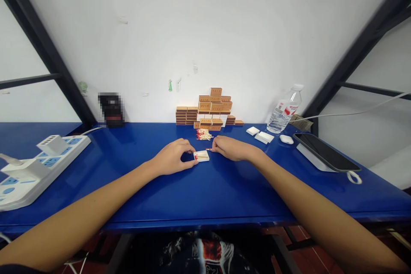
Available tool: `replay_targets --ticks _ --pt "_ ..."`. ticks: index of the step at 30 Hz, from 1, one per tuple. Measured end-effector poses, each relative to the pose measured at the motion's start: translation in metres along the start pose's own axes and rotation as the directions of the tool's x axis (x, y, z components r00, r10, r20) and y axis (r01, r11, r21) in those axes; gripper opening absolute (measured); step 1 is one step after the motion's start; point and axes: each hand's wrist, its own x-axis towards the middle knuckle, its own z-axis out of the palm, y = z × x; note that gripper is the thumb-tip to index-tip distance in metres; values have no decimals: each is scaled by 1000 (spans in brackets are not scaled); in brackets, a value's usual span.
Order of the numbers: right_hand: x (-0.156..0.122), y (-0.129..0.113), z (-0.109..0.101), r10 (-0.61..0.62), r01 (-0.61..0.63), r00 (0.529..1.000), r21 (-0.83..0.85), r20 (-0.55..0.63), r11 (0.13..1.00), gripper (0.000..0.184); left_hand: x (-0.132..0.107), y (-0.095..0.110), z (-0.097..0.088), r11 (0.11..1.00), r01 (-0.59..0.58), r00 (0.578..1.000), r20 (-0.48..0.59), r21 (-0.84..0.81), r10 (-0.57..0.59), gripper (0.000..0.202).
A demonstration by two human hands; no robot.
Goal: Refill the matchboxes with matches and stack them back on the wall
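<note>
My left hand (pixel 175 157) grips the left end of a small white matchbox tray (pixel 207 158) between thumb and fingers. A few red-headed matches (pixel 199 156) lie inside the tray. Just to its right, my right hand (pixel 229 147) pinches several matches (pixel 208 149), their red heads pointing left toward the tray's rim. Behind the tray, a loose pile of matches (pixel 203 134) rests on the blue table. Stacked matchboxes (pixel 216 105) with orange-brown labels stand behind that pile, against the wall.
White tray pieces (pixel 264 137), a tilted-looking water bottle (pixel 284 111), an earbud case (pixel 286 139) and a phone (pixel 326 152) sit on the right. On the left are a power strip (pixel 64 154) with plugs and a dark object (pixel 111 110). The blue table (pixel 199 201) has its front edge near me.
</note>
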Motion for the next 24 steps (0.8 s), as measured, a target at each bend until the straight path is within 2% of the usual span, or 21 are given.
replay_targets --ticks 3,7,12,17,21,24 --pt "-2 -4 0 22 -23 1000 -11 -9 1000 16 0 0 0 1000 -2 1000 -1 -2 2 25" --pt "-7 -10 -8 13 -13 1000 -64 5 998 19 0 0 0 1000 5 1000 -2 2 -5 24" --pt "-15 -22 -14 -36 30 997 -104 -62 994 22 0 0 0 1000 -3 1000 -8 3 3 24" --pt "-11 -46 3 -165 145 984 -232 -66 962 16 0 0 0 1000 -8 1000 6 20 8 25" --pt "-4 -56 16 -197 152 978 -402 -74 903 18 1 -1 0 999 -14 1000 -5 45 14 23" --pt "-5 -52 10 -200 156 976 -368 -85 917 16 1 -1 0 999 -17 1000 -1 40 17 22"
